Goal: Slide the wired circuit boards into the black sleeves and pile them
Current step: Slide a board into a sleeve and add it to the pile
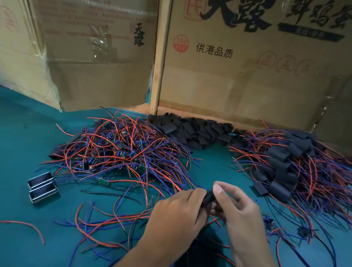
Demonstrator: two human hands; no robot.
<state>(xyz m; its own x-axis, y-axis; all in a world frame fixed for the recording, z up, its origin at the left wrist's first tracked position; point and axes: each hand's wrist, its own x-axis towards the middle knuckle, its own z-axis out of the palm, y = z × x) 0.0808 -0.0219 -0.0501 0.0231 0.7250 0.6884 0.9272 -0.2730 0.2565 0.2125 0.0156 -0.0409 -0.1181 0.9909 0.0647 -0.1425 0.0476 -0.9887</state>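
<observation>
In the head view, the left hand (177, 212) and right hand (235, 209) together pinched a black sleeve (209, 197) above the green worktop (5, 146), near the heap of unsleeved boards (119, 147), whose trailing wires could probably snag and drag the board askew.

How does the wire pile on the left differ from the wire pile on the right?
The left pile shows bare green and blue boards among its wires; the right pile shows black sleeves instead. The left pile lies left of the loose black sleeves; the right pile lies right of them. Both have red and blue wires and rest on the green table.
</observation>
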